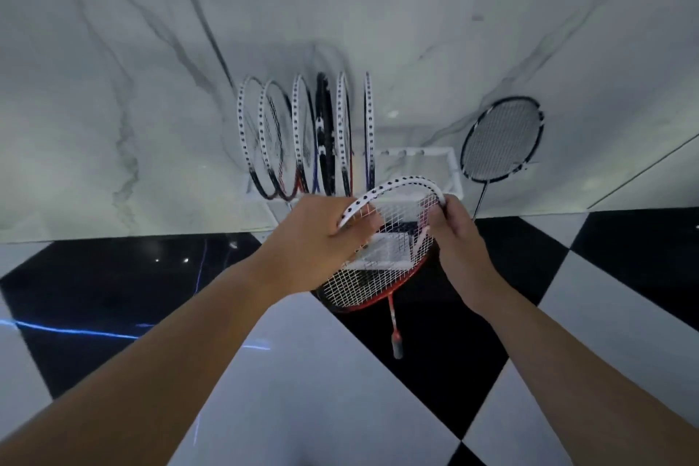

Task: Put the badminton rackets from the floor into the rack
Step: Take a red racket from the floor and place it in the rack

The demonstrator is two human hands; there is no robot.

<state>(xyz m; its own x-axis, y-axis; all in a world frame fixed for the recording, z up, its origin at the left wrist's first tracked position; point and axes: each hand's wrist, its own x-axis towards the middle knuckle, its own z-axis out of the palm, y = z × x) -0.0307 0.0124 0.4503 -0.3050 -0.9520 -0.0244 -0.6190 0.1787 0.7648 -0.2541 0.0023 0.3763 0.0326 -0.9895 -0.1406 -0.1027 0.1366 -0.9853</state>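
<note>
I hold a red and white badminton racket (382, 276) by its head, handle hanging down toward me. My left hand (325, 235) grips the left side of the frame, and my right hand (455, 231) pinches the right side near the top. Just beyond it, a white rack (452, 166) stands against the marble wall with several rackets (306, 136) upright in its left slots. The rack's right slots hold nothing. A black racket (501, 140) leans on the wall at the rack's right end.
The floor (302, 371) is glossy black and white checkered tile. A marble wall (151, 87) rises directly behind the rack. A wall corner runs along the far right.
</note>
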